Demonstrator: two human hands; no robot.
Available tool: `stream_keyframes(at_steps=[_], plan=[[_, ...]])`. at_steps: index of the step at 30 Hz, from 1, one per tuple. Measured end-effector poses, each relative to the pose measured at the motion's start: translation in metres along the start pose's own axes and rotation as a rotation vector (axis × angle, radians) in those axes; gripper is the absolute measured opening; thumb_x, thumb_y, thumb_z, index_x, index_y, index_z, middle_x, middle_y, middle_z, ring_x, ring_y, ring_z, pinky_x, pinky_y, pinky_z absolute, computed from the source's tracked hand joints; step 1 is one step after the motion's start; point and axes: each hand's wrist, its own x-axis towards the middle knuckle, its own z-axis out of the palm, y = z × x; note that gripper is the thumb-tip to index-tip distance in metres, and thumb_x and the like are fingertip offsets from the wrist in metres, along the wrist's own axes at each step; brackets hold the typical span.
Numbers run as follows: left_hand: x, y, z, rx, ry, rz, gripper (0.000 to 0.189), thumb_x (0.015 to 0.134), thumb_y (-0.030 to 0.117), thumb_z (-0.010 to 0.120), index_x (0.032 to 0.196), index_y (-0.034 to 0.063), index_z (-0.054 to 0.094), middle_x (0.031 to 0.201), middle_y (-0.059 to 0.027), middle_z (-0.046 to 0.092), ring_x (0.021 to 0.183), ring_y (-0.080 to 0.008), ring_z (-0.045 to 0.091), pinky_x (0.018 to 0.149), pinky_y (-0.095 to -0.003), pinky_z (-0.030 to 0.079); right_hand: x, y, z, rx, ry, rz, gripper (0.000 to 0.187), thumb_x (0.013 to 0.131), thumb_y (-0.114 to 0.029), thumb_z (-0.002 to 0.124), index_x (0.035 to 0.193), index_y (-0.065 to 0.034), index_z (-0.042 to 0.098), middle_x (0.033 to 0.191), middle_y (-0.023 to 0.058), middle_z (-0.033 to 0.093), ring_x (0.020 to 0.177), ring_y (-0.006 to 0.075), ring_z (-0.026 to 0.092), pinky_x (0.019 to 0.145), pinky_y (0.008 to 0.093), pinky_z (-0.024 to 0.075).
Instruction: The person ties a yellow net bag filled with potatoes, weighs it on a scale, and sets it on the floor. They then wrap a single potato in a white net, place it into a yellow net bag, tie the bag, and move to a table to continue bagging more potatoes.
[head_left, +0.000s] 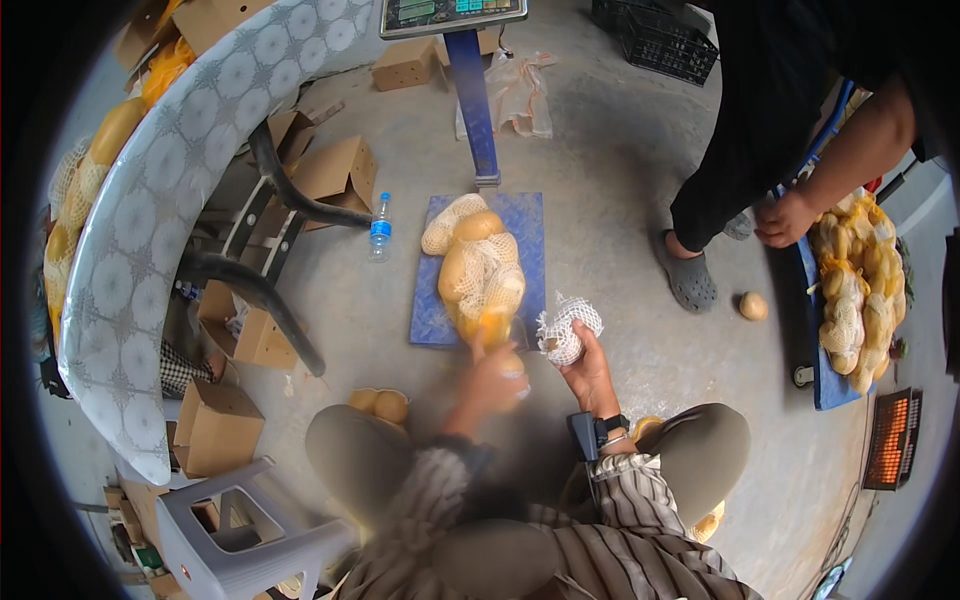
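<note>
My right hand (589, 369) grips a round fruit in a white foam net sleeve (574, 330), held just right of the scale platform. My left hand (482, 390) is motion-blurred at the near end of a yellow mesh bag of tan fruits (484, 262). A pale round thing (511, 364) shows by its fingers; whether they hold it or the mesh is unclear. The bag lies on the blue platform (422, 300) of a weighing scale, and most of its fruits wear white foam nets. Bare tan fruits (379, 403) sit beside my left knee.
A co-worker's hand (786, 217) is beside a blue cart (832, 394) loaded with bagged fruits. One loose fruit (754, 306) lies on the floor. Left are a water bottle (380, 229), a cloth-covered table (135, 247), cardboard boxes (217, 427) and a grey plastic stool (217, 525). The scale's post (472, 105) rises ahead.
</note>
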Motion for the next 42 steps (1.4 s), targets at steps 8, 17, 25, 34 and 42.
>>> stream_keyframes(at_steps=[8, 17, 25, 34, 42], plan=[[0.008, -0.031, 0.003, 0.005, 0.143, 0.103, 0.07, 0.068, 0.023, 0.074, 0.13, 0.0047, 0.049, 0.137, -0.0205, 0.041, 0.118, -0.0302, 0.051, 0.097, -0.0372, 0.042, -0.005, -0.001, 0.014, -0.033, -0.005, 0.019, 0.036, 0.086, -0.027, 0.062, 0.115, -0.007, 0.054, 0.105, 0.0083, 0.064, 0.094, 0.0247, 0.063, 0.082, 0.04, 0.052], [-0.052, 0.04, -0.106, -1.149, -0.253, -0.059, 0.045, 0.085, 0.017, 0.044, 0.126, -0.001, 0.047, 0.118, -0.0147, 0.056, 0.106, -0.0194, 0.055, 0.088, -0.0318, 0.047, -0.007, -0.012, 0.0, -0.224, -0.313, 0.215, 0.046, 0.084, -0.017, 0.061, 0.124, 0.0019, 0.049, 0.111, 0.0127, 0.063, 0.098, 0.0243, 0.063, 0.089, 0.0363, 0.0497], [-0.056, 0.04, -0.12, -1.113, -0.274, -0.067, 0.054, 0.076, 0.027, 0.05, 0.122, -0.0015, 0.049, 0.106, -0.0112, 0.06, 0.098, -0.0178, 0.059, 0.086, -0.0279, 0.047, -0.006, 0.023, 0.008, -0.348, -0.555, 0.37, 0.048, 0.082, -0.008, 0.06, 0.128, 0.0028, 0.047, 0.118, 0.0121, 0.059, 0.107, 0.0215, 0.057, 0.095, 0.0324, 0.0435], [-0.051, 0.03, -0.134, -0.784, -0.38, -0.159, 0.055, 0.069, 0.026, 0.06, 0.117, -0.0007, 0.054, 0.103, -0.0102, 0.061, 0.094, -0.018, 0.061, 0.082, -0.0278, 0.048, 0.021, 0.078, 0.003, -0.391, -0.583, 0.389, 0.046, 0.088, -0.01, 0.055, 0.132, -0.0004, 0.045, 0.125, 0.0103, 0.055, 0.112, 0.0187, 0.054, 0.097, 0.0322, 0.0419], [-0.056, 0.035, -0.138, -0.727, -0.397, 0.081, 0.053, 0.073, 0.022, 0.059, 0.121, 0.0003, 0.055, 0.135, -0.01, 0.044, 0.119, -0.0199, 0.047, 0.099, -0.0307, 0.037, 0.022, 0.081, -0.002, -0.053, -0.518, 0.485, 0.044, 0.093, -0.024, 0.05, 0.127, 0.0047, 0.047, 0.126, 0.0164, 0.054, 0.112, 0.0266, 0.056, 0.098, 0.0376, 0.0438]])
